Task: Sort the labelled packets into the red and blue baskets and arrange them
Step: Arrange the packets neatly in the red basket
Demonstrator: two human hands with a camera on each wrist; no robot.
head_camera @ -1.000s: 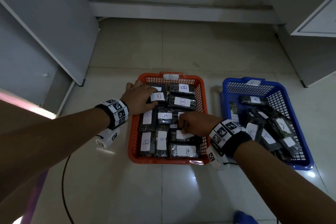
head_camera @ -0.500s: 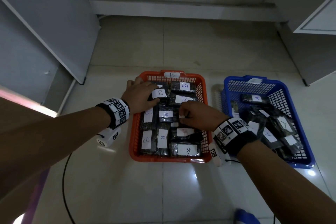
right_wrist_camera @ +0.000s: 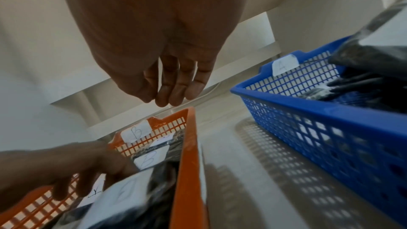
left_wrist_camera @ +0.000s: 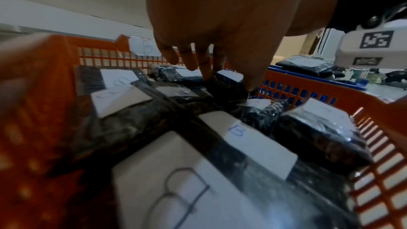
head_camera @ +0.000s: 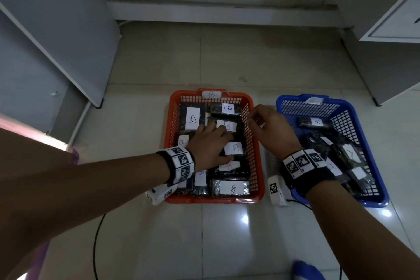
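The red basket (head_camera: 213,200) on the floor holds several dark packets with white B labels, laid side by side. My left hand (head_camera: 218,128) reaches into it, and its fingers and thumb pinch one B packet (left_wrist_camera: 229,79) near the basket's right wall. My right hand (head_camera: 252,118) hovers over the red basket's right rim (right_wrist_camera: 187,163) with loosely bent fingers (right_wrist_camera: 176,93) and holds nothing. To the right, the blue basket (head_camera: 293,98) holds a loose pile of dark A packets (head_camera: 316,122).
Grey cabinets stand at the left (head_camera: 68,41) and at the right (head_camera: 386,63). A black cable (head_camera: 96,234) runs over the tiled floor near the left arm. A blue object (head_camera: 304,270) shows at the bottom edge.
My left hand has moved from the red basket's back left corner toward its middle right. My right hand has come up out of the basket to its right rim.
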